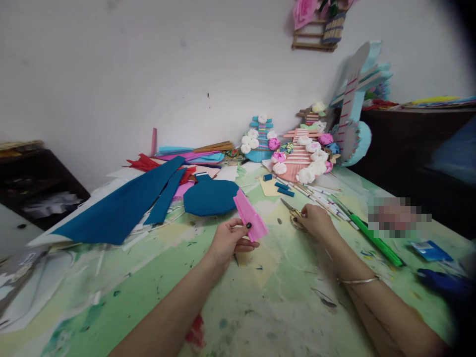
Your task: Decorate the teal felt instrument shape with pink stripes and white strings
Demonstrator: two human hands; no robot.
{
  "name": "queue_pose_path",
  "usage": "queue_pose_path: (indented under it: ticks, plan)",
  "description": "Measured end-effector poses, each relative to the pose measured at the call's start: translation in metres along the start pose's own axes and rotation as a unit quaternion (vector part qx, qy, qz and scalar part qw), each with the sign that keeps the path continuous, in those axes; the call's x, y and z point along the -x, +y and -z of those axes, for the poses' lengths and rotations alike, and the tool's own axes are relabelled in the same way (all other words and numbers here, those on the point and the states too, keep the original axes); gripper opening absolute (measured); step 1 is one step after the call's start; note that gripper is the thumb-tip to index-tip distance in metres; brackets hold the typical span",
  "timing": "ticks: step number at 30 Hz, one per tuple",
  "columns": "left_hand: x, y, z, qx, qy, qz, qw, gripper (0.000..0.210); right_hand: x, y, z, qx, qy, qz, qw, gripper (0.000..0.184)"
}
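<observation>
My left hand (231, 241) pinches a folded strip of pink paper (251, 215), thumb across its face, a little above the table. My right hand (318, 220) grips a pair of scissors (291, 208) by the gold-coloured handles, blades pointing up and left. The paper and the scissors are apart. Just behind the paper lies a dark blue rounded cutout (211, 197) with a short neck. Small dark blue pieces (285, 192) rest on a cream-coloured card (268, 187) beyond the scissors.
Large dark blue sheets (122, 208) lie on the left over white paper. Decorated guitar-like models (297, 161) with paper flowers lean against the wall. Striped sticks (334, 206) and a green tool, perhaps a glue gun (375, 240), lie on the right. A stained green cloth (148, 287) covers the table.
</observation>
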State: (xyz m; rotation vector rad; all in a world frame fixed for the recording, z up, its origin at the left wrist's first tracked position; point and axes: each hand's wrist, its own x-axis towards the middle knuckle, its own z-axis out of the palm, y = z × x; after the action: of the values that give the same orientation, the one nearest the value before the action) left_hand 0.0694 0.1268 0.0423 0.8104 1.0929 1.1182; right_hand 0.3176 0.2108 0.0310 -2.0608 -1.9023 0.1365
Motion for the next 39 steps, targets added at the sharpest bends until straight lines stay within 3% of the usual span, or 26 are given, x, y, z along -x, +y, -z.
queue_pose_path:
  ticks: [4, 8, 14, 17, 21, 23, 27, 30, 34, 39]
  plan:
    - [0.000, 0.003, 0.001, 0.008, 0.018, -0.011, 1.000, 0.027, -0.002, 0.000, 0.002, 0.006, -0.039, -0.006, 0.999, 0.010]
    - [-0.002, 0.005, 0.004, 0.027, 0.035, -0.026, 0.999, 0.028, -0.001, 0.000, 0.009, -0.025, -0.062, -0.014, 0.998, 0.019]
    - [-0.003, 0.010, 0.008, 0.054, 0.048, -0.052, 0.996, 0.033, 0.009, -0.013, 0.017, -0.171, -0.099, 0.005, 0.980, 0.021]
    - [-0.003, 0.014, 0.011, 0.077, 0.057, -0.067, 0.993, 0.030, 0.019, -0.027, 0.018, -0.305, -0.162, 0.038, 0.938, 0.022]
    - [-0.006, 0.021, 0.019, 0.122, 0.115, -0.099, 0.981, 0.024, 0.037, -0.046, 0.019, -0.484, -0.256, 0.062, 0.834, 0.038]
    - [-0.007, 0.024, 0.022, 0.140, 0.140, -0.107, 0.974, 0.023, 0.045, -0.054, 0.018, -0.497, -0.272, 0.090, 0.819, 0.049]
    - [-0.010, 0.030, 0.027, 0.178, 0.157, -0.108, 0.966, 0.024, 0.056, -0.068, 0.013, -0.487, -0.235, 0.153, 0.827, 0.042]
    - [-0.009, 0.033, 0.029, 0.185, 0.160, -0.121, 0.962, 0.023, 0.063, -0.074, 0.011, -0.460, -0.231, 0.163, 0.842, 0.032]
    - [-0.007, 0.032, 0.027, 0.163, 0.154, -0.131, 0.966, 0.028, 0.070, -0.076, 0.006, -0.462, -0.244, 0.162, 0.837, 0.030]
    - [-0.008, 0.026, 0.022, 0.151, 0.137, -0.138, 0.969, 0.035, 0.072, -0.075, -0.002, -0.404, -0.215, 0.187, 0.869, 0.026]
